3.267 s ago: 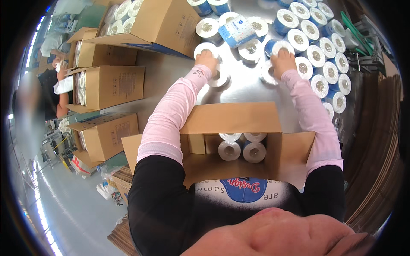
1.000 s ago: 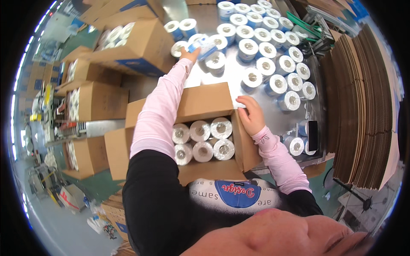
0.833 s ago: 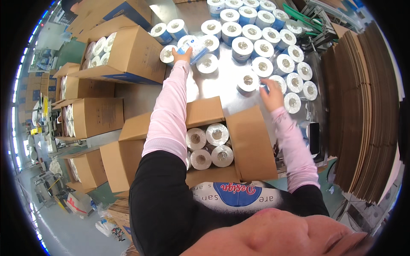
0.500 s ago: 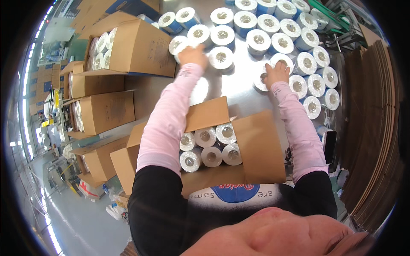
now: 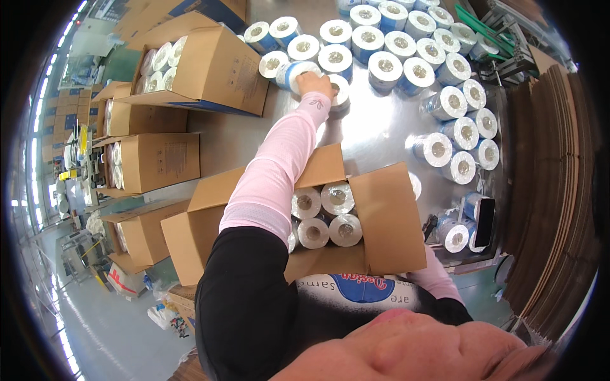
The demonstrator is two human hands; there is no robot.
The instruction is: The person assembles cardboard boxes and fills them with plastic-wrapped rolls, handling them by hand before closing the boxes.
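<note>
My left hand (image 5: 314, 85) is stretched over the metal table, its fingers closed on a tilted wrapped paper roll (image 5: 296, 73). The thumb side lies at the core of another standing roll (image 5: 342, 95). My right hand is hidden behind the raised flap of the open carton (image 5: 389, 216); only its pink-sleeved forearm (image 5: 440, 274) shows at the lower right. Inside that carton, directly before me, white rolls (image 5: 313, 233) stand in rows. Another roll (image 5: 415, 186) peeps out beside the flap.
Several blue-and-white rolls (image 5: 419, 73) stand across the far and right table. Filled cartons (image 5: 222, 70) line the left side. A dark phone-like device (image 5: 485, 222) stands at the right edge, near stacked flat cardboard (image 5: 540, 190) and a green guide (image 5: 486, 32).
My left hand has moved right and tilted a roll. My right hand has pulled back toward me from the right-hand rolls, out of sight behind the flap. Two rolls there have left their spots.
</note>
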